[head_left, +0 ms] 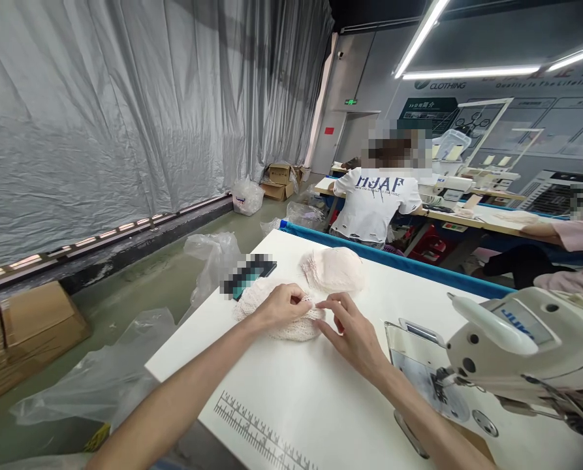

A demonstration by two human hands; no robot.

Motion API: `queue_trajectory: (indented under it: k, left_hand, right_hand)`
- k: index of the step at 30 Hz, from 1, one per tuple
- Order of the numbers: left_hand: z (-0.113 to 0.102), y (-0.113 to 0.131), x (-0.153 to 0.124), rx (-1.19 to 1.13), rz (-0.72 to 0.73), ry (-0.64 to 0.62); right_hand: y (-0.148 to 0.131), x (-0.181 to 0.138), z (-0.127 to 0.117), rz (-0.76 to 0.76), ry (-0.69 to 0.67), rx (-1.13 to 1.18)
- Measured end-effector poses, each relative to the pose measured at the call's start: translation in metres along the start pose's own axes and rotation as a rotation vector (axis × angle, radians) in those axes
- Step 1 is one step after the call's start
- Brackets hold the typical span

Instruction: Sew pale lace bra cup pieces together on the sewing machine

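Note:
A pale pink openwork lace piece (296, 328) lies bunched on the white sewing table (315, 405). My left hand (282, 307) pinches its upper edge between thumb and fingers. From the other side, my right hand (352, 331) reaches to the same edge. Its index fingertip is at the lace, close to the left fingertips, and its thumb is spread apart below. Just beyond my hands rests a second pale pink fabric piece (337, 269), folded in a soft heap. Part of the lace is hidden under my left hand.
To the right stands a sewing machine (511, 333). A dark phone-like object (254, 271), partly blurred, lies at the table's left edge. Plastic bags (144, 339) and a cardboard box (31, 339) are on the floor at left. A person in a white shirt (374, 205) sits ahead.

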State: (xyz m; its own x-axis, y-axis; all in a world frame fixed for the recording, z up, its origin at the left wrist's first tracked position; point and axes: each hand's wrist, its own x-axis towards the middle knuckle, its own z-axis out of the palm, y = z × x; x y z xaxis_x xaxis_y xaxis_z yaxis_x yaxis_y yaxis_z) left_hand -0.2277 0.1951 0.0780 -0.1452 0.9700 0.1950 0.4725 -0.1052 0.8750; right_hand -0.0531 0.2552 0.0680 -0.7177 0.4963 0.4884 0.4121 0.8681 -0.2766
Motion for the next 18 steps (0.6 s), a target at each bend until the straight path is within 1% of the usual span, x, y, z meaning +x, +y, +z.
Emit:
queue_trajectory:
  k: [3, 6, 9, 12, 18]
  left_hand:
    - [0.0, 0.001, 0.001, -0.044, -0.006, 0.01]
    - [0.0, 0.002, 0.001, -0.08, -0.012, 0.033]
    - [0.001, 0.004, 0.0, -0.116, -0.014, 0.061]
    - [0.0, 0.005, 0.0, -0.149, -0.011, 0.08]
    - [0.0, 0.003, 0.001, -0.246, -0.005, 0.107]
  right_hand:
    - [-0.004, -0.001, -0.005, 0.001, -0.005, 0.027]
    - [-0.009, -0.001, -0.006, 0.035, 0.036, 0.031]
    - [-0.014, 0.002, -0.002, 0.066, 0.105, -0.039]
    - [-0.019, 0.007, 0.002, 0.059, 0.136, -0.098]
    - [-0.021, 0.019, 0.005, 0.032, 0.17, -0.082]
